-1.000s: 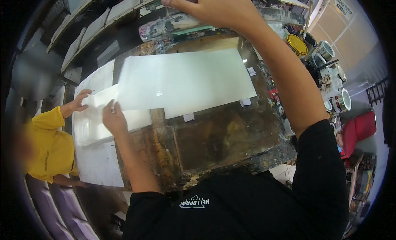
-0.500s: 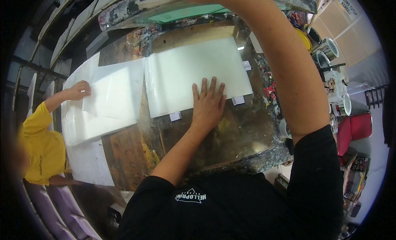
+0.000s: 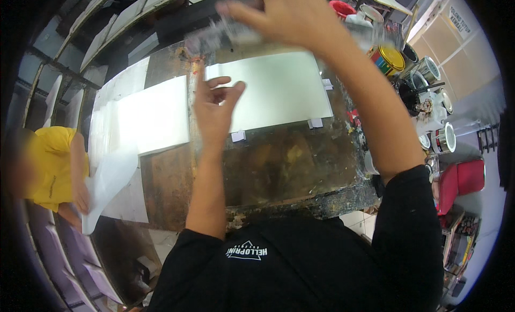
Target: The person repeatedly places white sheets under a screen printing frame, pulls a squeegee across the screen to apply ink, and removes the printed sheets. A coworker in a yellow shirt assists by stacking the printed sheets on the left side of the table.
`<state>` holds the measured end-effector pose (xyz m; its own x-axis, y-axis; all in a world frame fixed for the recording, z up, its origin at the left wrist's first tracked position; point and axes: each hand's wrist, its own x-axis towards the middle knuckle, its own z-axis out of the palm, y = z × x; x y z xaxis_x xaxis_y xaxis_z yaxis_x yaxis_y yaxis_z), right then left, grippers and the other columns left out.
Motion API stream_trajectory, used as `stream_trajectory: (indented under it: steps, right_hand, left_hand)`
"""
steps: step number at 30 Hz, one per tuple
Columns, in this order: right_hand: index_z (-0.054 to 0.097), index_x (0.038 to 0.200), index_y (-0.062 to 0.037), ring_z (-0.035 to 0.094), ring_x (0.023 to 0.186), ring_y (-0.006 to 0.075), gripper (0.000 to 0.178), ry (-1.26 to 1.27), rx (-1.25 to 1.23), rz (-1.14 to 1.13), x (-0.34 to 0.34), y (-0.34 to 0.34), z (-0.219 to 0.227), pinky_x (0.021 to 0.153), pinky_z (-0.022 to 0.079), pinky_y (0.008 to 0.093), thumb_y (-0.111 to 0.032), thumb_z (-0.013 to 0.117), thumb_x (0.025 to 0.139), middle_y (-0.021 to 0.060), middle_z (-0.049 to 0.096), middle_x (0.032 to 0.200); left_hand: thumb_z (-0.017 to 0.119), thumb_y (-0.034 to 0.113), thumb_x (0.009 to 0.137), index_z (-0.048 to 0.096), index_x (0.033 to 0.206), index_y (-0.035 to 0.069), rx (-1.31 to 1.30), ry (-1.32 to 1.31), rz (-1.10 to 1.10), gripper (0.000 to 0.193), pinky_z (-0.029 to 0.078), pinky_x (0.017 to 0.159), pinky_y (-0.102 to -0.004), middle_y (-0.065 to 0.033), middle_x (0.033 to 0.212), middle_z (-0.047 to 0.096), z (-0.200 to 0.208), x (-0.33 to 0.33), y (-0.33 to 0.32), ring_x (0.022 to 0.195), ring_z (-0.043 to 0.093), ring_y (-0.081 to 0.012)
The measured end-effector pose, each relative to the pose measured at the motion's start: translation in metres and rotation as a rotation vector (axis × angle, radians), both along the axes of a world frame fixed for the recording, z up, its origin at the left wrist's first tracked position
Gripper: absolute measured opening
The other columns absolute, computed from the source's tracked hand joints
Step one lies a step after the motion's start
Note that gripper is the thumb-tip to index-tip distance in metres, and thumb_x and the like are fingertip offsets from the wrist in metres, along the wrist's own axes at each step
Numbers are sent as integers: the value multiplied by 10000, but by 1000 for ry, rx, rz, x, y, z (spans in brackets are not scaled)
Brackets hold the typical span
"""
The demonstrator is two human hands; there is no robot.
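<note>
- In the head view, the left hand is now raised over the left end of the white sheet; half a second ago its palm was spread flat on that sheet.
- By this change the sheet's middle is left uncovered; it is judged to be lying flat without being pressed.
- The sheet is laid on the right of the tabletop, with small white tabs set along its near and right edges.
- In the left grip the fingers are loosely curled and parted from the thumb; nothing is seen held, and contact with the sheet cannot be confirmed.
- The right hand is held high at the far side, above a blurred bar; its fingers are cut off, so how that grip is closed cannot be made out.
- At the left, beside the white stack, a translucent sheet is now held off by a co-worker's hand.
</note>
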<state>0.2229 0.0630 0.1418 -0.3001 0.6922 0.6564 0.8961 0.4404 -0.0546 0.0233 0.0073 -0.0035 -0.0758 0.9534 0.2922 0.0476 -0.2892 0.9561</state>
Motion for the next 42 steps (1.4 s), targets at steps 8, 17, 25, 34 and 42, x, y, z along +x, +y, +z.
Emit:
stream_trajectory:
  steps: [8,17,25,34,42]
  right_hand:
    - [630,1173,-105,585,1064,351,376,-210,-522,7,6,-104,-139,859,467,495,-103,702,804,120,618,1110]
    - [639,1151,-131,628,1061,287,351,-151,-448,-109,-4,-84,-214,934,406,515,-133,734,813,57,659,1102]
    - [632,1312,-178,693,1120,342,400,-234,-708,-116,25,136,-185,932,473,602,-277,656,925,91,732,1166]
    - [626,1144,-130,691,984,345,317,-219,-456,-115,18,55,-199,839,491,556,-239,702,857,109,693,1027]
    - [614,1060,-28,645,909,331,472,-136,-378,-53,0,-115,-105,804,460,481,-455,723,890,130,636,917]
  left_hand:
    - [966,481,654,586,1429,-20,-90,538,-62,998,495,893,-380,-77,1042,667,-63,-34,-66,977,633,-213]
    - [914,641,562,618,1420,7,98,950,45,1108,365,883,-409,-51,936,559,-119,-44,-70,936,515,-245]
    - [915,626,572,581,1458,-5,143,899,48,1138,355,864,-396,-39,889,547,-112,-45,-70,910,507,-243]
    - [902,524,686,478,1530,-25,150,835,-1,1093,360,795,-368,-55,753,569,-111,-46,-73,699,463,-233]
    - [882,466,812,448,1525,-80,27,166,20,998,463,901,-383,-143,1040,658,-62,-16,-67,870,593,-223]
